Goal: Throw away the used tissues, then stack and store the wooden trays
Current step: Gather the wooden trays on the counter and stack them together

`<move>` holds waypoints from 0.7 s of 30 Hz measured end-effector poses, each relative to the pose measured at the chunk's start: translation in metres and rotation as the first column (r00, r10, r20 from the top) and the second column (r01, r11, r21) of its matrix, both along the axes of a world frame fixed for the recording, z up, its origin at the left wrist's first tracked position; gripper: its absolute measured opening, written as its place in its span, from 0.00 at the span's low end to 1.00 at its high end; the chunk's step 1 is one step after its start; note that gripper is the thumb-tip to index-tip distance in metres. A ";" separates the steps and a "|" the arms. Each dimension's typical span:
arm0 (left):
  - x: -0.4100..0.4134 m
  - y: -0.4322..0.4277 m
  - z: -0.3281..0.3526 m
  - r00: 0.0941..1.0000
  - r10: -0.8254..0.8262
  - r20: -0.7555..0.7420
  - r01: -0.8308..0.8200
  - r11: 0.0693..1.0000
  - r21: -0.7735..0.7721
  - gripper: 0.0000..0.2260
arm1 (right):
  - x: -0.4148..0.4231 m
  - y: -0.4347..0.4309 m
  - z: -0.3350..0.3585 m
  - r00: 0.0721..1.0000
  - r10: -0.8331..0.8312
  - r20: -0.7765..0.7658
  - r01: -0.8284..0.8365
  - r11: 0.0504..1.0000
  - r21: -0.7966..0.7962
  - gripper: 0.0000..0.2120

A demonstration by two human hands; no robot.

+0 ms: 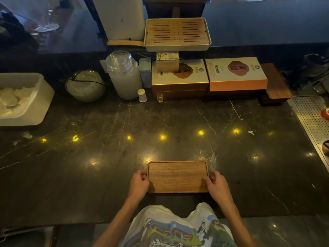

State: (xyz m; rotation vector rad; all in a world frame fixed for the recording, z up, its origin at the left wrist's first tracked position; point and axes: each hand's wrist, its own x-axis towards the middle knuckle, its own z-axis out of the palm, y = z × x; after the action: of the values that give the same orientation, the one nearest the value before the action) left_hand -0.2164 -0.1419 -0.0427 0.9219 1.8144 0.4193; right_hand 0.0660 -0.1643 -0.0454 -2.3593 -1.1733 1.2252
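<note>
A flat rectangular brown wooden tray [177, 176] with a low raised rim is gripped at its short ends, the left hand [139, 184] and the right hand [217, 186] both closed on it. It is judged stiff, light and easily carried by those ends. The tray lies on the glossy dark marble counter [106, 157], near its front edge, well apart from the orange-sided boxes [236, 75] behind it.

Dim, warm-toned scene, small yellow ceiling lights mirrored as glare spots across the polished dark marble desk [106, 157], soft shadows cast beside the wooden tray [177, 176], straight lines bowed at the edges by the wide-angle lens, upper-left background left blurred and bluish.
</note>
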 end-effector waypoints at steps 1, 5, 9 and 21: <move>0.002 -0.001 0.003 1.000 0.010 0.009 -0.010 1.000 0.003 0.15 | -0.002 -0.001 -0.001 0.999 0.002 0.047 -0.003 1.000 0.019 0.28; 0.011 -0.004 0.009 1.000 0.023 0.019 -0.023 1.000 -0.006 0.30 | -0.012 -0.002 0.000 1.000 0.014 0.005 -0.014 0.999 0.047 0.33; 0.018 -0.003 0.010 0.995 -0.040 0.089 0.048 0.995 -0.083 0.18 | -0.017 -0.002 -0.002 0.966 -0.110 -0.234 0.109 0.994 -0.016 0.36; 0.013 0.004 0.007 0.994 0.006 0.111 0.011 0.988 -0.157 0.12 | 0.002 0.008 -0.008 0.882 -0.192 -0.430 0.184 0.981 -0.061 0.18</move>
State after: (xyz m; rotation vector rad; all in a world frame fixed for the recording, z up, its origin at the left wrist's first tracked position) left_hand -0.2030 -0.1376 -0.0359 0.7765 1.7178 0.3150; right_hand 0.0678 -0.1566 -0.0531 -1.9981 -0.7702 1.5847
